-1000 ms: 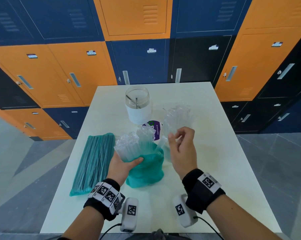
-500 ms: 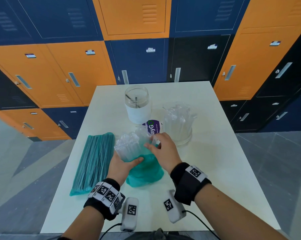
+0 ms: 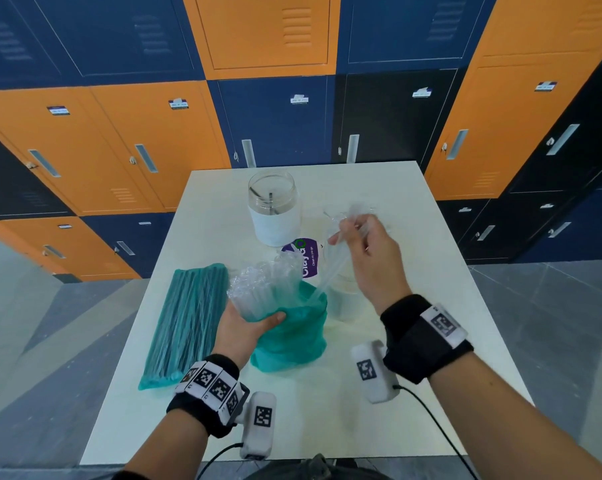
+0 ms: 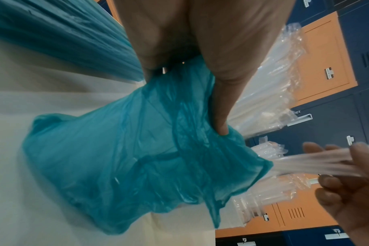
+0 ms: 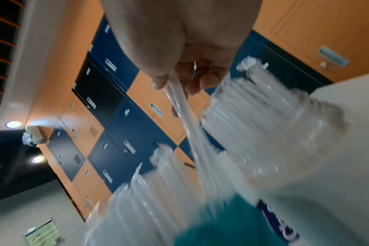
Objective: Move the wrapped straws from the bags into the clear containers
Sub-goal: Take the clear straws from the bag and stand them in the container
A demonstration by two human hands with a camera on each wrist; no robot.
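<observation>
Straws in right hand: thin wrapped bunch (image 3: 334, 261), long axis slanted, lower ends down toward the mouth of the green bag, upper ends up and away past the fingers; blurred in both wrist views.
Right hand (image 3: 372, 261): fingers curled round the bunch, thumb pinching it against them, raised above the table in front of the clear glass.
Left hand (image 3: 244, 327): curled round the green bag (image 3: 292, 334) near its top, thumb pressed into the plastic; bag standing near the middle of the table, a little toward the near edge.
Straws in bag (image 3: 261, 289): many clear-wrapped ones upright, crinkled wrapper tips fanned out above the rolled-down rim.
Clear glass (image 3: 344, 289): just right of the bag, mostly behind the right hand, packed with upright wrapped straws (image 5: 263, 119).
Jar (image 3: 273, 209): round, clear, white band round the lower half, toward the far edge; one or two thin dark sticks inside.
Sealed pack (image 3: 188, 320): flat teal plastic, long straws side by side, long axis from near edge to far, along the left edge.
Purple label (image 3: 303, 258): white lettering, between jar and bag; what it is on cannot be told.
Table (image 3: 414, 209): smooth, pale cream, square-cornered.
Room: orange, navy and black metal lockers (image 3: 147, 140) behind, grey tiled floor.
</observation>
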